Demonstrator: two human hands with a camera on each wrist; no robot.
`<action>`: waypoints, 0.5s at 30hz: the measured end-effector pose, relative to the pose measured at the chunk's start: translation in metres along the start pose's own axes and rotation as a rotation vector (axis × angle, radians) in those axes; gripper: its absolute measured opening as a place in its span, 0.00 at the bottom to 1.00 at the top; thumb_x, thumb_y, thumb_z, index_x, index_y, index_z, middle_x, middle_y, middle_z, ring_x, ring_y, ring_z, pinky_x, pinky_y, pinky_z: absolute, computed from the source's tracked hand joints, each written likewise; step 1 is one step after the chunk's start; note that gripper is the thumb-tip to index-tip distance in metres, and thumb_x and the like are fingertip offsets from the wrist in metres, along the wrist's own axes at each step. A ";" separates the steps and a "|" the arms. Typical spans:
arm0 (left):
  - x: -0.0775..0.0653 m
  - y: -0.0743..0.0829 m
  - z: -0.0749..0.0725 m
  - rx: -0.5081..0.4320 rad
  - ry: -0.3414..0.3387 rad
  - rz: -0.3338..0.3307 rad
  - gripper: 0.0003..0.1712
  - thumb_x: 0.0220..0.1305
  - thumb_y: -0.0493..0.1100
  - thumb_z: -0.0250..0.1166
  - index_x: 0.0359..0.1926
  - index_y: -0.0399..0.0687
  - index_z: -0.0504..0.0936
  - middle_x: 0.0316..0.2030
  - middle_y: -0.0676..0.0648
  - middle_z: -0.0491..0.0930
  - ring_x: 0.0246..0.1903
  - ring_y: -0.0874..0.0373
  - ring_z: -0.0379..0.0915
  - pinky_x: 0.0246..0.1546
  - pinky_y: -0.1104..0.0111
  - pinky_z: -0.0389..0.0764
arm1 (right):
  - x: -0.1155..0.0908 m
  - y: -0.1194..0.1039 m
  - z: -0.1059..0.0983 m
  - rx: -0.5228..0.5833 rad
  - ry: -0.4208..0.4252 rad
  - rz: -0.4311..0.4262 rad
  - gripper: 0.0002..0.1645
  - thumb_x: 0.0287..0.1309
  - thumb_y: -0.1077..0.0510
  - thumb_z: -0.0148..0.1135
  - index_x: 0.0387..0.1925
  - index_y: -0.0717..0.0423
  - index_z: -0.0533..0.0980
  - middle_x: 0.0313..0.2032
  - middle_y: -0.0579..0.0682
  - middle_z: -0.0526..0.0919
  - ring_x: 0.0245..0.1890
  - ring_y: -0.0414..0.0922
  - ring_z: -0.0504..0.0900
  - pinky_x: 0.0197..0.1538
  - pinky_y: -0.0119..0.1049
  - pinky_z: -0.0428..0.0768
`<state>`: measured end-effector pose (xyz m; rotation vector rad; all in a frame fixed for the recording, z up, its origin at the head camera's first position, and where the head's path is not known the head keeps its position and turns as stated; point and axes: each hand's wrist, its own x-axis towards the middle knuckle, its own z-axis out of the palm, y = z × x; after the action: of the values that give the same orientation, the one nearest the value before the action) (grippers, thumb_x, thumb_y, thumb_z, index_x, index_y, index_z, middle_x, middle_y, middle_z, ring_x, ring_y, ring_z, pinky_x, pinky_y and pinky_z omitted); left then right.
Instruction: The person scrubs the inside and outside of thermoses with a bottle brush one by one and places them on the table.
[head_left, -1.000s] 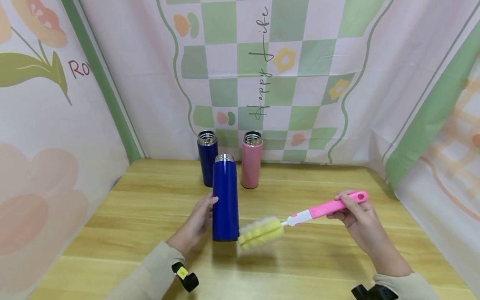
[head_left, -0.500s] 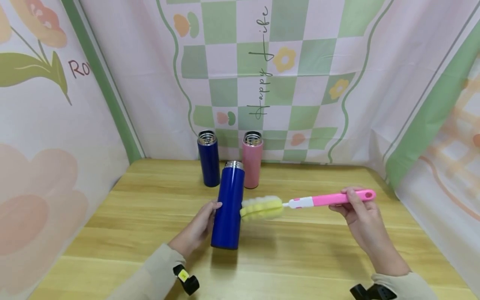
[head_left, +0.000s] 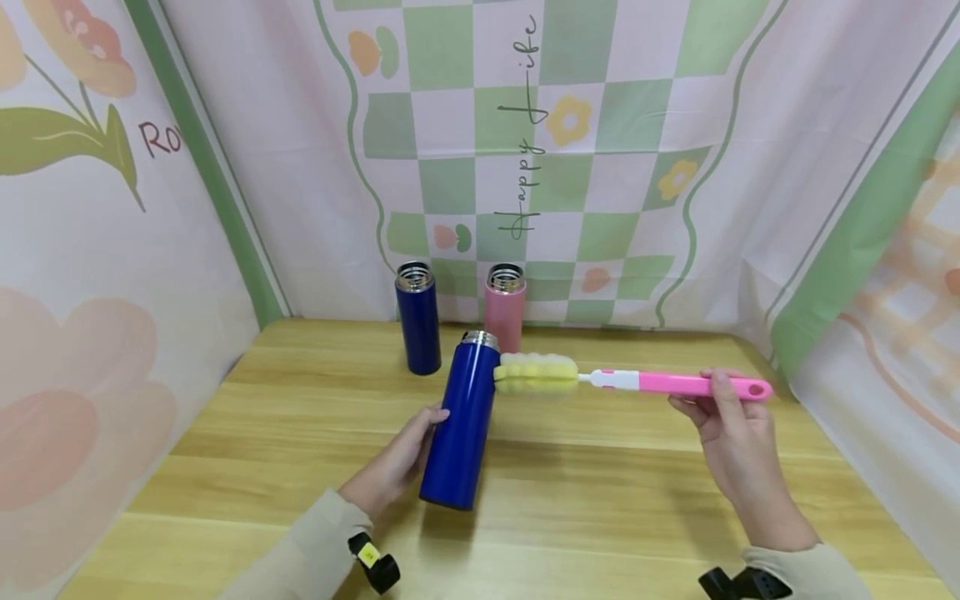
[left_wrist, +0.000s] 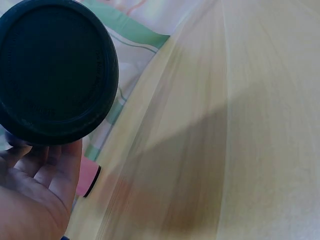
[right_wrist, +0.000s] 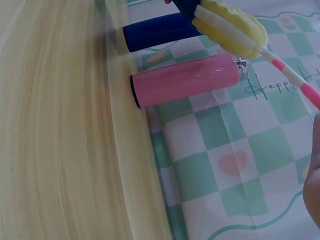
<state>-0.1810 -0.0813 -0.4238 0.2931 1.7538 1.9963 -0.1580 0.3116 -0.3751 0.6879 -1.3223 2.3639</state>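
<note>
My left hand (head_left: pixel 401 458) grips a blue vacuum flask (head_left: pixel 461 425) around its side, holding it off the table and tilted, its lidless steel mouth leaning right and away from me. In the left wrist view the flask's dark base (left_wrist: pixel 55 75) faces the camera, above my fingers (left_wrist: pixel 62 172). My right hand (head_left: pixel 742 450) pinches the pink handle of a bottle brush (head_left: pixel 675 383). Its yellow-and-white sponge head (head_left: pixel 536 375) points left, beside the flask's upper right side; whether they touch I cannot tell. In the right wrist view only the edge of my right hand (right_wrist: pixel 312 185) shows.
Toward the back of the wooden table (head_left: pixel 300 392) stand two more lidless flasks, a dark blue one (head_left: pixel 420 329) and a pink one (head_left: pixel 505 312). The held flask partly covers the pink one. A patterned curtain (head_left: pixel 570 183) hangs behind the table and at both sides.
The blue flask has tilted further, its mouth going right and its base swinging slightly toward me. The brush has risen and moved right, turning from slanted to nearly level.
</note>
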 end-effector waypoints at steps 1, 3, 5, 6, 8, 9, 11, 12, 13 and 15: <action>0.000 0.000 0.001 0.002 0.004 -0.008 0.44 0.69 0.59 0.49 0.79 0.44 0.51 0.60 0.39 0.75 0.55 0.51 0.74 0.62 0.55 0.65 | 0.000 0.000 0.000 -0.021 0.016 -0.001 0.16 0.77 0.66 0.39 0.46 0.67 0.75 0.40 0.57 0.82 0.41 0.47 0.85 0.48 0.37 0.82; 0.000 0.001 0.002 0.010 0.019 -0.028 0.44 0.70 0.60 0.51 0.79 0.46 0.50 0.61 0.39 0.74 0.56 0.50 0.73 0.62 0.54 0.65 | -0.001 0.000 0.001 -0.049 0.038 -0.003 0.15 0.77 0.65 0.40 0.46 0.67 0.74 0.40 0.56 0.82 0.40 0.46 0.85 0.47 0.37 0.82; 0.000 0.001 0.003 0.017 0.035 -0.043 0.44 0.71 0.61 0.53 0.79 0.47 0.52 0.61 0.39 0.74 0.56 0.49 0.73 0.62 0.53 0.66 | -0.001 0.000 0.002 -0.075 0.058 -0.004 0.14 0.77 0.64 0.41 0.45 0.67 0.74 0.40 0.56 0.82 0.40 0.46 0.85 0.47 0.37 0.82; 0.001 0.001 0.004 0.022 0.047 -0.051 0.44 0.70 0.62 0.54 0.78 0.47 0.53 0.61 0.40 0.75 0.56 0.49 0.74 0.61 0.52 0.67 | -0.001 0.000 0.002 -0.077 0.063 -0.005 0.14 0.77 0.64 0.41 0.45 0.67 0.74 0.40 0.56 0.82 0.40 0.46 0.85 0.47 0.37 0.82; 0.000 0.001 0.005 0.028 0.063 -0.062 0.45 0.69 0.62 0.57 0.78 0.47 0.55 0.59 0.40 0.76 0.55 0.48 0.75 0.59 0.52 0.70 | 0.000 0.000 0.002 -0.057 0.059 -0.011 0.14 0.77 0.65 0.40 0.45 0.68 0.74 0.40 0.56 0.81 0.40 0.47 0.85 0.47 0.37 0.82; 0.000 0.001 0.005 0.028 0.069 -0.066 0.45 0.69 0.62 0.59 0.78 0.47 0.55 0.58 0.40 0.76 0.54 0.47 0.75 0.58 0.52 0.71 | 0.000 0.000 0.002 -0.064 0.061 -0.014 0.15 0.77 0.65 0.40 0.45 0.67 0.74 0.40 0.56 0.81 0.41 0.46 0.85 0.47 0.37 0.82; 0.000 0.001 0.006 0.024 0.080 -0.077 0.46 0.67 0.62 0.61 0.77 0.47 0.55 0.58 0.39 0.77 0.53 0.47 0.76 0.56 0.52 0.73 | 0.000 0.000 0.003 -0.074 0.069 -0.017 0.15 0.77 0.65 0.40 0.45 0.66 0.74 0.41 0.56 0.81 0.41 0.46 0.85 0.47 0.37 0.82; 0.000 0.002 0.007 0.023 0.084 -0.081 0.47 0.66 0.61 0.62 0.77 0.48 0.55 0.58 0.39 0.77 0.53 0.47 0.76 0.56 0.52 0.74 | 0.001 0.000 0.003 -0.046 0.062 -0.022 0.15 0.77 0.66 0.39 0.45 0.67 0.74 0.41 0.56 0.81 0.41 0.47 0.85 0.48 0.37 0.82; 0.000 0.002 0.007 0.020 0.083 -0.084 0.48 0.66 0.61 0.63 0.78 0.48 0.54 0.58 0.39 0.76 0.53 0.47 0.76 0.55 0.52 0.74 | 0.001 0.000 0.003 -0.038 0.062 -0.025 0.15 0.77 0.66 0.39 0.45 0.68 0.74 0.41 0.57 0.81 0.41 0.47 0.85 0.47 0.37 0.82; 0.000 0.002 0.008 0.023 0.088 -0.093 0.49 0.65 0.61 0.64 0.78 0.49 0.53 0.59 0.39 0.75 0.54 0.46 0.75 0.54 0.52 0.75 | 0.001 0.000 0.003 -0.051 0.076 -0.030 0.14 0.77 0.66 0.40 0.45 0.67 0.74 0.41 0.57 0.81 0.41 0.47 0.85 0.47 0.37 0.82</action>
<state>-0.1779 -0.0749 -0.4205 0.1302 1.8104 1.9515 -0.1577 0.3091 -0.3728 0.5923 -1.3256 2.3013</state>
